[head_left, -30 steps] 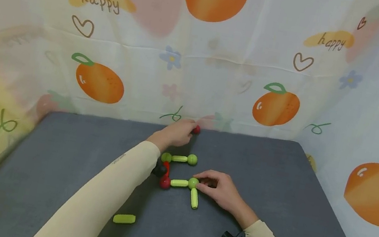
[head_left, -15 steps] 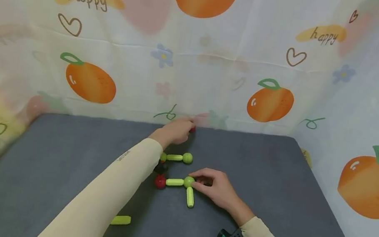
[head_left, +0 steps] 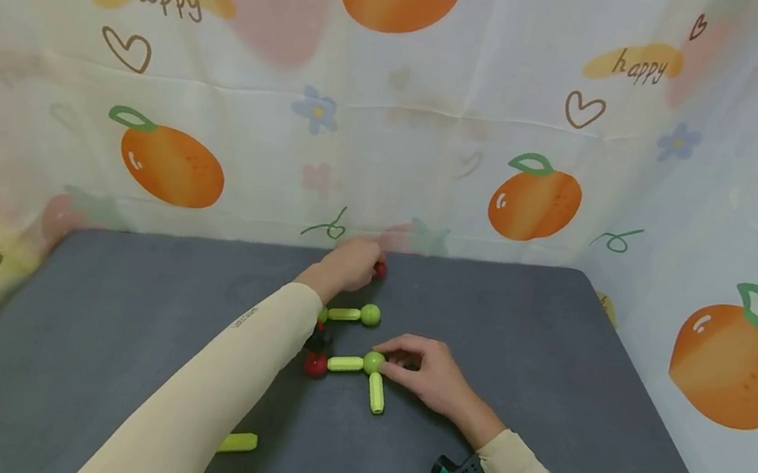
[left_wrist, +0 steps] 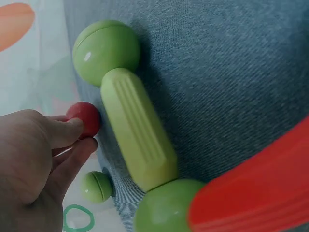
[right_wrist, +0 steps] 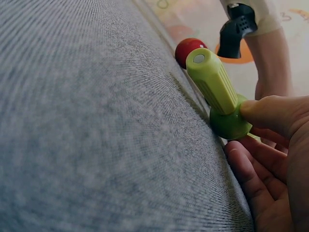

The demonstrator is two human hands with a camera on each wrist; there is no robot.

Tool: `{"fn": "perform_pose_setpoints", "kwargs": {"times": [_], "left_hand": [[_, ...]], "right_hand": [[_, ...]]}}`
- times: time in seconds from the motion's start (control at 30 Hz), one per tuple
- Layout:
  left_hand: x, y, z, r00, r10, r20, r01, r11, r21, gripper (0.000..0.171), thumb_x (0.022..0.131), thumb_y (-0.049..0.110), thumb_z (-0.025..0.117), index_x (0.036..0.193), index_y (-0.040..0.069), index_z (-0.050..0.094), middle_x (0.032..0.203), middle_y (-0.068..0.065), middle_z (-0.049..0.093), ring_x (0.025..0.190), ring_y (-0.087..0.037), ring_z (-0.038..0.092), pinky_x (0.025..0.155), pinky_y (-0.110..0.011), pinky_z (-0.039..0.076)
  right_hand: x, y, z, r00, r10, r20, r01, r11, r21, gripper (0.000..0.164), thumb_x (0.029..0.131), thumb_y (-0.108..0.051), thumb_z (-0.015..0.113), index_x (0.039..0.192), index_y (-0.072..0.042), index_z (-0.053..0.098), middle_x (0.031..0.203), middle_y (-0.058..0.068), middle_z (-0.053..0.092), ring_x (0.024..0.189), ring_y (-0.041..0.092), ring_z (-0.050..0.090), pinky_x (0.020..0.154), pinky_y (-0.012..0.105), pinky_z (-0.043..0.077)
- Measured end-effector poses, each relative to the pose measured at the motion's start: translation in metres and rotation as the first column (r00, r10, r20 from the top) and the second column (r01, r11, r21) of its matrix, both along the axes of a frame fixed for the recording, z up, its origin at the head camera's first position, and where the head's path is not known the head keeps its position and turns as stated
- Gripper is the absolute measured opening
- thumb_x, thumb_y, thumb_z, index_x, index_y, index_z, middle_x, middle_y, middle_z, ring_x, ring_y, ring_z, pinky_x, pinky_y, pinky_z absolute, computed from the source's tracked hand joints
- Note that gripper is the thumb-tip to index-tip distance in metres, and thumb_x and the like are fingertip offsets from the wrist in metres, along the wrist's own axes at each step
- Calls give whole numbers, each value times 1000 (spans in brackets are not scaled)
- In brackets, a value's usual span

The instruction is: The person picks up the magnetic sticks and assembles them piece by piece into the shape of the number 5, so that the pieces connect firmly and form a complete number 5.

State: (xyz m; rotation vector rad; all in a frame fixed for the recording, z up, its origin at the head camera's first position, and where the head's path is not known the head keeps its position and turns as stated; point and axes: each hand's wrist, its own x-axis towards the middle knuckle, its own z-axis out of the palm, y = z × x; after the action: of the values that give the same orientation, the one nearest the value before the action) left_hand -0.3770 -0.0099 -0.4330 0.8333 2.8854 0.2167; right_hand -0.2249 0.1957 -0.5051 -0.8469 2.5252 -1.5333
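Note:
At the back of the table, my left hand (head_left: 353,263) pinches a small red ball (left_wrist: 88,119) between thumb and fingers. My right hand (head_left: 434,375) holds a green ball (head_left: 374,362) by thumb and fingertips. From that ball one light-green rod (head_left: 345,364) runs left to a red ball (head_left: 316,365), and another light-green rod (head_left: 376,394) points toward me. Further back, a green rod (left_wrist: 140,130) joins two green balls, the far one (left_wrist: 106,54) and the near one (left_wrist: 169,209), where a red rod (left_wrist: 260,186) meets it. The left sleeve hides part of this figure.
A loose light-green rod (head_left: 239,442) lies near the front, partly behind the left sleeve (head_left: 208,384). Another green ball (left_wrist: 96,187) rests near the table's back edge in the left wrist view. A printed cloth (head_left: 254,122) rises behind the table (head_left: 531,323).
My left hand has drawn the red ball slightly away from the back edge, toward me. The right hand keeps its hold on the green ball. The head view has shifted a little.

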Motion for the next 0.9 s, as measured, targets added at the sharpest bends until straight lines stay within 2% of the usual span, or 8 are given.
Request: {"fn": "perform_pose_setpoints", "kwargs": {"times": [0.13, 0.3, 0.47, 0.63, 0.8, 0.9], "left_hand": [[-1, -4, -5, 1000, 12, -19, -12, 1000, 24, 33, 108, 9, 68, 141, 6, 72, 138, -10, 71, 126, -30, 67, 101, -41, 56], [-2, -10, -11, 999, 49, -19, -46, 993, 107, 26, 106, 13, 74, 131, 6, 78, 128, -10, 75, 118, -29, 69, 97, -42, 58], [4, -18, -12, 995, 97, 36, -103, 971, 216, 25, 104, 15, 77, 127, 4, 79, 121, -10, 76, 112, -27, 70, 94, -41, 59], [12, -27, -10, 989, 103, 108, -135, 923, 359, 29, 103, 14, 79, 130, 2, 78, 122, -11, 76, 110, -26, 71, 92, -39, 59], [21, -41, -9, 975, 108, 194, -191, 854, 484, 33, 103, 15, 79, 134, 5, 76, 123, -9, 76, 109, -23, 72, 90, -39, 61], [25, -49, -7, 965, 124, 229, -231, 817, 529, 35, 102, 18, 80, 136, 8, 77, 124, -7, 76, 110, -24, 72, 90, -40, 61]], "right_hand": [[-1, -1, 0, 1000, 1, -4, -1, 1000, 6, 21, 104, -21, 78, 125, -21, 82, 110, -9, 76, 91, 14, 71, 81, 34, 59], [-1, -1, -2, 1000, -4, -5, 4, 1000, 9, 22, 104, -23, 78, 125, -22, 82, 110, -9, 76, 91, 13, 71, 81, 34, 59], [-1, -3, -2, 1000, -11, -4, 11, 1000, 12, 22, 104, -24, 78, 126, -22, 82, 110, -8, 76, 91, 13, 71, 81, 34, 59], [0, -5, -2, 1000, -18, 1, 18, 1000, 17, 22, 104, -24, 78, 125, -22, 82, 108, -9, 76, 90, 13, 71, 80, 33, 59], [0, -4, -1, 1000, -16, 2, 16, 1000, 18, 22, 104, -24, 78, 126, -22, 82, 109, -10, 76, 91, 13, 71, 81, 34, 59], [0, -3, -2, 1000, -18, -4, 18, 1000, 20, 22, 104, -23, 78, 126, -22, 82, 110, -9, 76, 91, 13, 71, 81, 34, 59]]}}
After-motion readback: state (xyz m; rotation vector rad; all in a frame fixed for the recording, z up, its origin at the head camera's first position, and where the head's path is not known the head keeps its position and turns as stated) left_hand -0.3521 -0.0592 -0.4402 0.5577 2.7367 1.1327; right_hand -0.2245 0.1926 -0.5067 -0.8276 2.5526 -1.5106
